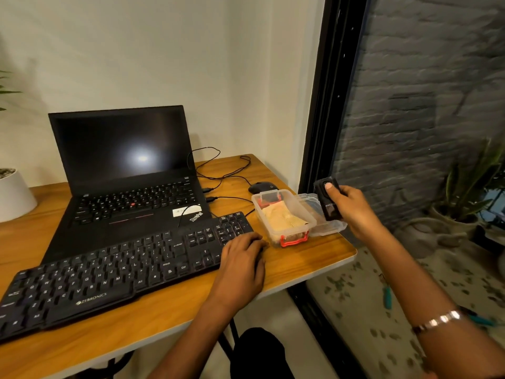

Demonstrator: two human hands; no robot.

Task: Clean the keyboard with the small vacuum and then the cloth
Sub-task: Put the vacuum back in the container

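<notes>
A black Zebronics keyboard lies slanted across the front of the wooden desk. My left hand rests on the keyboard's right end, over the number pad, with its fingers loosely bent. My right hand grips a small black vacuum upright in the air above the desk's right edge, thumb on its top button. A folded tan cloth lies inside a clear plastic box with red latches, just right of the keyboard.
An open black laptop stands behind the keyboard. A black mouse and loose cables lie behind the box, whose clear lid sits beside it. A white plant pot stands far left. A glass pane borders the desk's right side.
</notes>
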